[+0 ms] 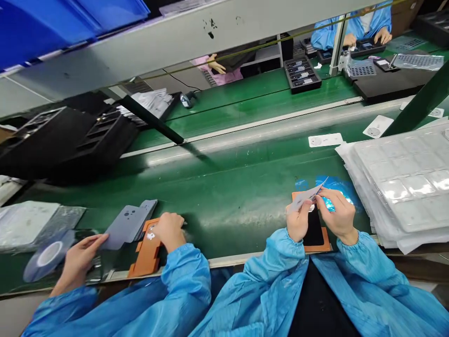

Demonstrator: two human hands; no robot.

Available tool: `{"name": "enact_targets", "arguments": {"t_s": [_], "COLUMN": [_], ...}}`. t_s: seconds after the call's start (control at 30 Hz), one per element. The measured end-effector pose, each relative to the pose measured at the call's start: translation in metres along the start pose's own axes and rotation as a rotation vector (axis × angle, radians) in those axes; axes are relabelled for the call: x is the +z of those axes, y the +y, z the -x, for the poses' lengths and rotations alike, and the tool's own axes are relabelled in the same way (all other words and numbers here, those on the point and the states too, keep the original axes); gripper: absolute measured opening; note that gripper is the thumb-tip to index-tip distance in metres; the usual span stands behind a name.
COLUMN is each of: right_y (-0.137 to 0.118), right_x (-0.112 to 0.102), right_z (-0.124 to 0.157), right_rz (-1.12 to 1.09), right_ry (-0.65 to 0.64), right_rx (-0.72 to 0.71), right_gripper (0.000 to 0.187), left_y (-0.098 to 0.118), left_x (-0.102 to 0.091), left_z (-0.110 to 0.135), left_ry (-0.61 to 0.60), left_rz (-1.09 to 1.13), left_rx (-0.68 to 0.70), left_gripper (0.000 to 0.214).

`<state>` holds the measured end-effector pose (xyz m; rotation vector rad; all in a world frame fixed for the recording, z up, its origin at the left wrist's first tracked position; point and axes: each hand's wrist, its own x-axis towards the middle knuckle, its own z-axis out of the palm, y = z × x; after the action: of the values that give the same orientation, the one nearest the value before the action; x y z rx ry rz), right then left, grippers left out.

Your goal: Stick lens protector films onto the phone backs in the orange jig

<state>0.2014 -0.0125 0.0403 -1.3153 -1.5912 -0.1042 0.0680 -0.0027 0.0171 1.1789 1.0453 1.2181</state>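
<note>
My left hand (298,221) grips a thin pale grey sheet (304,196) between thumb and fingers, tilted above an orange fixture (321,244). At the sheet's right edge, my right hand (336,213) is closed in a pinch; its fingertips seem to hold the sheet's corner, though the exact contact is hard to make out. A flat black panel (314,229) lies in the orange fixture beneath both hands. Shiny blue film (329,199) lies on the green bench just behind my right hand.
At left, a co-worker's hands (170,229) work at another orange fixture (145,255), grey phone-shaped sheets (126,224) and a tape roll (49,255). Stacked clear plastic trays (403,182) stand at right. White labels (325,140) lie behind. A dark post (150,119) and overhead shelf (210,37) cross the bench.
</note>
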Motion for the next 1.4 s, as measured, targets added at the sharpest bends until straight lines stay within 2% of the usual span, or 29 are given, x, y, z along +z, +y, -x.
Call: {"name": "enact_targets", "arguments": {"t_s": [0.17, 0.67, 0.93, 1.2, 1.3, 1.4], "right_y": [0.0, -0.002, 0.004, 0.007, 0.006, 0.01], "right_x": [0.0, -0.001, 0.005, 0.011, 0.016, 0.021], "right_z": [-0.005, -0.008, -0.005, -0.003, -0.003, -0.004], "right_rz": [-0.021, -0.065, -0.1, -0.052, 0.024, 0.062], "right_ry": [0.002, 0.005, 0.033, 0.049, 0.02, -0.043], "right_rx": [0.005, 0.048, 0.038, 0.062, 0.076, 0.115], "right_gripper": [0.008, 0.009, 0.013, 0.009, 0.009, 0.012], "left_y": [0.004, 0.002, 0.008, 0.013, 0.009, -0.001], "left_x": [-0.002, -0.006, -0.002, 0.001, 0.004, 0.005], "left_z": [0.0, -0.001, -0.001, 0.004, 0.009, 0.007], "left_ry": [-0.003, -0.046, -0.052, -0.081, -0.1, -0.053], "left_rz": [-0.048, -0.122, -0.199, -0.27, -0.263, -0.163], "left_rx": [0.071, 0.118, 0.263, 0.34, 0.299, 0.127], "left_gripper": [0.055, 0.049, 0.04, 0.041, 0.048, 0.051]}}
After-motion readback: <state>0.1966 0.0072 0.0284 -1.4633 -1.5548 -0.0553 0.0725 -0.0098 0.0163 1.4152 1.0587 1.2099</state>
